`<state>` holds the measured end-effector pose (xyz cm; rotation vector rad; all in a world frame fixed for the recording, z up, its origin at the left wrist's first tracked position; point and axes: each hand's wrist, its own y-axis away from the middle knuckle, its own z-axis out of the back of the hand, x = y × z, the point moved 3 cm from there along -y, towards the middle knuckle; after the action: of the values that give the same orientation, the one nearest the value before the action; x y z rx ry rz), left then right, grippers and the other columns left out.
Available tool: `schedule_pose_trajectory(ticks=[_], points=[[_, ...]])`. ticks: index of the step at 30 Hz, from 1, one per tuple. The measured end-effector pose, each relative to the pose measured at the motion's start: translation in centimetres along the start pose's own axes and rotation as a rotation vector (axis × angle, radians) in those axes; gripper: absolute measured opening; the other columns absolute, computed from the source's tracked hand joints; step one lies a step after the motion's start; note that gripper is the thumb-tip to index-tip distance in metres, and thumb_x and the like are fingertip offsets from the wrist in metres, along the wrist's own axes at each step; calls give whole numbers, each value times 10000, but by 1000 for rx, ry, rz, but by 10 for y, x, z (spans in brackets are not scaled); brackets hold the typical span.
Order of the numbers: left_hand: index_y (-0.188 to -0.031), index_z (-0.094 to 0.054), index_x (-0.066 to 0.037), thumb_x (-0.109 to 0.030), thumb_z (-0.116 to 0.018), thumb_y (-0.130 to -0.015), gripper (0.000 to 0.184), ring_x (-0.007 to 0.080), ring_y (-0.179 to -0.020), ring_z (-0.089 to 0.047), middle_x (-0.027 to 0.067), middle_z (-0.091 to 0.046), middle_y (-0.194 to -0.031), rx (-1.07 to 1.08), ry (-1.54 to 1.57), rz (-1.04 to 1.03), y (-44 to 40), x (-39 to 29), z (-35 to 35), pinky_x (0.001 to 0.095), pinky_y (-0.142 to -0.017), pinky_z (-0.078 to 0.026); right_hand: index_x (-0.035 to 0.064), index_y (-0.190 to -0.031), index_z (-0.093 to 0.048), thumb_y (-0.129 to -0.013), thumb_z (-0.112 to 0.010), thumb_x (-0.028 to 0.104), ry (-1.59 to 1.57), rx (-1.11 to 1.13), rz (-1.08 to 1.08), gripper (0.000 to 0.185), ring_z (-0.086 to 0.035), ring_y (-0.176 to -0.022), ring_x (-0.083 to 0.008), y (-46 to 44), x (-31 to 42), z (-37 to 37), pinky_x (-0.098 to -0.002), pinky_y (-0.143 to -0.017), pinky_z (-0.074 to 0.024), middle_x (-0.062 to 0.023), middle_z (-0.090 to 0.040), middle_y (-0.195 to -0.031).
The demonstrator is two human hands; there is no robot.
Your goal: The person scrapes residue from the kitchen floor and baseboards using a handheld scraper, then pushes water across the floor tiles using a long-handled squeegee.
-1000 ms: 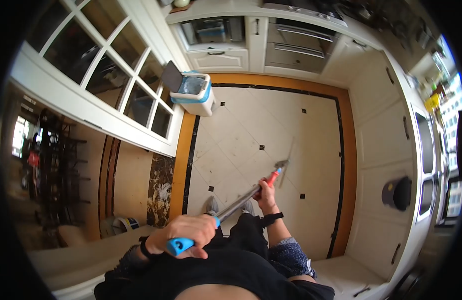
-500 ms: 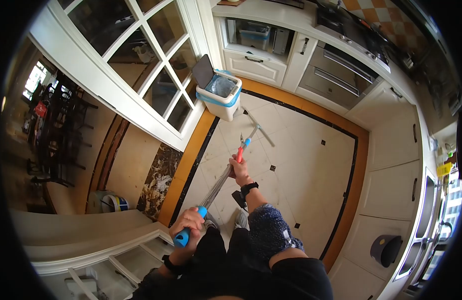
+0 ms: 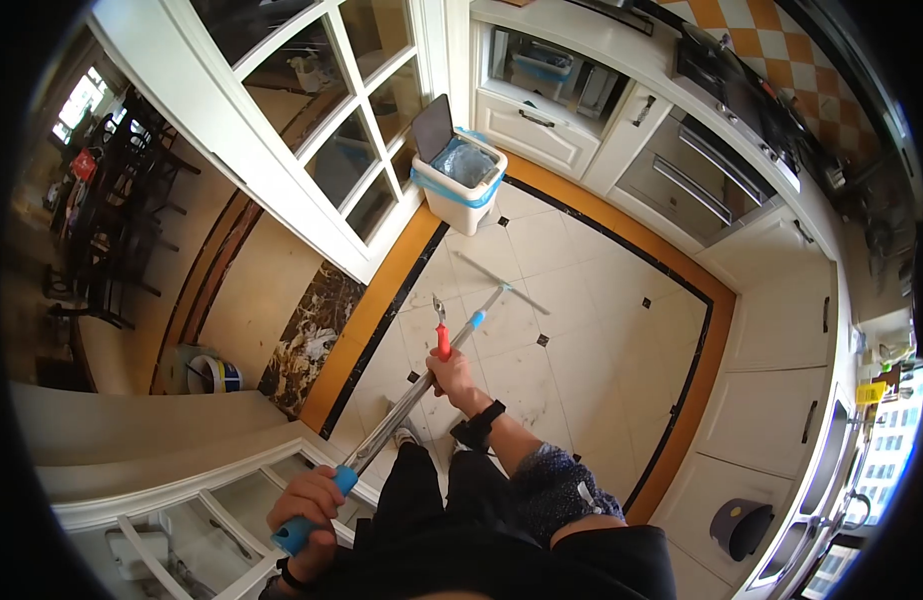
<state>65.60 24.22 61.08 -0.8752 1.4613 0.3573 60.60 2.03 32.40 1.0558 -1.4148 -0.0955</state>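
A long-handled floor squeegee (image 3: 403,407) runs slantwise in front of me, its thin crossbar (image 3: 523,299) on the tiles. My left hand (image 3: 307,508) is wrapped round the blue grip at the pole's near end. Farther along, my right hand (image 3: 451,374) closes around the metal pole. Also in the right hand is a red-handled tool (image 3: 443,340) with a metal head like a wrench's, pointing up beside the pole. A blue collar (image 3: 477,319) shows on the pole near the crossbar.
A white trash bin (image 3: 462,212) with a blue liner and raised lid stands by the glazed door (image 3: 327,185). White cabinets (image 3: 772,385) and an oven (image 3: 679,170) line the far and right sides. A bucket (image 3: 220,377) sits beyond the doorway.
The squeegee's crossbar has come away from the bin toward me. Both hands have shifted left with the pole, the left also lower, and my view has turned slightly.
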Motion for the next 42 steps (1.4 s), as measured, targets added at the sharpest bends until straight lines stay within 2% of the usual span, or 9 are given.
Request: schedule_pose_trajectory(ticks=[9, 14, 16, 20, 24, 28, 38, 40, 42], points=[[-731, -491, -81, -150, -662, -787, 193, 233, -814, -577, 70, -585, -773, 217, -193, 46, -10, 47, 3, 494, -950, -377, -12, -1054, -529, -776, -574, 123, 140, -21, 102, 312, -517, -392, -178, -99, -6, -23, -310, -336, -436, -100, -561, -619], [-699, -487, -83, -155, -666, -783, 211, 223, -766, -564, 52, -571, -734, 76, -200, 97, -13, 35, 25, 479, -936, -384, -6, -1081, -507, -783, -596, 113, 10, 42, 54, 333, -518, -395, -175, -90, -13, -57, -317, -325, -429, -91, -548, -611], [-702, -496, -85, -159, -674, -772, 206, 222, -722, -565, 39, -563, -695, -17, -217, 34, -13, 12, 30, 467, -919, -396, 0, -1057, -512, -803, -580, 103, 67, 193, -14, 282, -499, -384, -178, -71, -6, -70, -324, -321, -401, -76, -527, -596], [-728, -527, -76, -118, -665, -754, 146, 230, -687, -567, 57, -562, -688, 171, -169, -30, -20, 16, 39, 459, -896, -407, 11, -1051, -523, -835, -603, 147, 86, 85, 125, 267, -461, -361, -126, -78, -3, -77, -274, -314, -388, -33, -501, -573], [-718, -511, -64, -33, -650, -755, 147, 231, -751, -563, 57, -563, -715, 81, -171, 78, -20, 52, 45, 452, -906, -399, 125, -1049, -538, -808, -620, 182, 96, 94, -48, 261, -500, -444, -107, -109, -8, -72, -269, -368, -463, 1, -516, -667], [-707, -505, -57, -43, -645, -767, 153, 227, -739, -559, 60, -561, -708, -49, -187, 114, 1, 13, 71, 443, -898, -397, 133, -987, -530, -807, -628, 203, 177, 303, -125, 217, -491, -452, -90, -77, -17, -102, -298, -418, -530, 11, -506, -659], [-656, -523, -53, -129, -673, -743, 190, 225, -734, -565, 66, -570, -679, -277, -234, 198, 45, -90, 79, 424, -842, -401, 107, -927, -538, -832, -599, 212, 193, 473, -253, 153, -460, -449, -85, 27, -56, -158, -299, -409, -497, 16, -481, -625], [-659, -532, -64, -141, -691, -743, 195, 221, -688, -573, 55, -569, -663, -275, -263, 161, 57, -100, 84, 423, -799, -431, 108, -927, -534, -831, -599, 209, 180, 481, -277, 153, -456, -447, -88, 50, -55, -161, -291, -395, -477, 15, -479, -623], [-649, -523, -90, -184, -734, -762, 257, 209, -609, -570, 35, -560, -620, -263, -153, -85, 67, -121, 91, 399, -716, -466, 109, -930, -520, -838, -592, 195, 171, 440, -276, 145, -457, -448, -94, 83, -43, -172, -273, -368, -425, 9, -475, -627]])
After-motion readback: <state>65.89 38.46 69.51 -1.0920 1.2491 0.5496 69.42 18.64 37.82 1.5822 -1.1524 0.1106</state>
